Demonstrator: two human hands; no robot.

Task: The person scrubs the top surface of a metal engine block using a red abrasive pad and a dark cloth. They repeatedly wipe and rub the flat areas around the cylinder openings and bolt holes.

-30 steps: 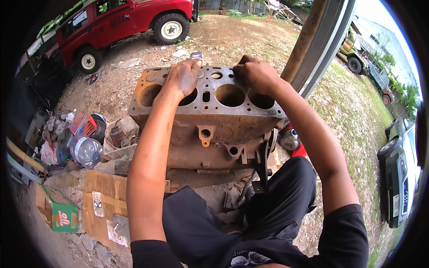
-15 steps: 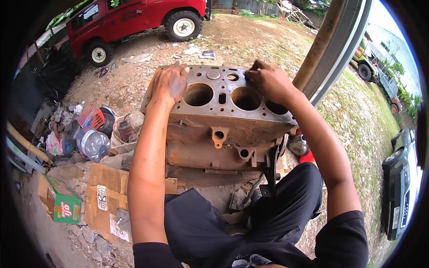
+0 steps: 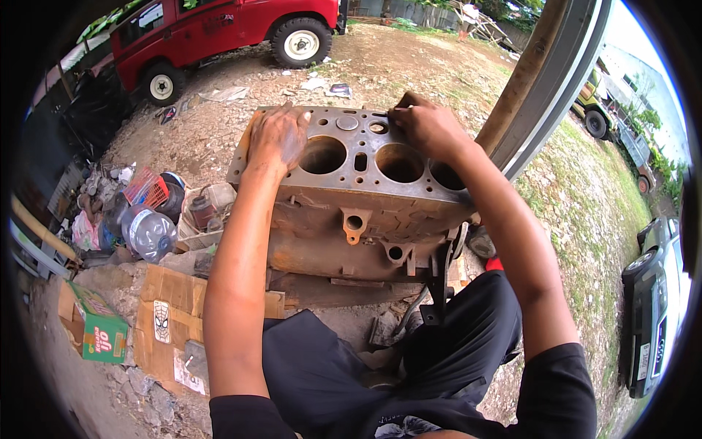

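Observation:
A rusty engine block [image 3: 351,241] stands in front of me, its flat grey top face upward with large round cylinder bores. My left hand [image 3: 278,137] rests on the left part of that top face, fingers lying towards the far edge and the thumb apart. At the far right of the top face, beyond the bores, my right hand [image 3: 425,128] is closed with its fingertips down against the metal. Whatever those fingers pinch is dark and mostly hidden. My right forearm covers part of the rightmost bore.
A wooden post [image 3: 521,80] beside a metal one rises right of the block. To the left lie a clear plastic bottle [image 3: 150,233], a red crate [image 3: 146,187], flattened cardboard [image 3: 186,293] and a green box [image 3: 99,322]. A red off-road vehicle [image 3: 241,33] and a car [image 3: 654,293] are parked around.
My right hand has moved slightly left along the far part of the top face. My left hand stays in place on the block. The whole view has shifted a little.

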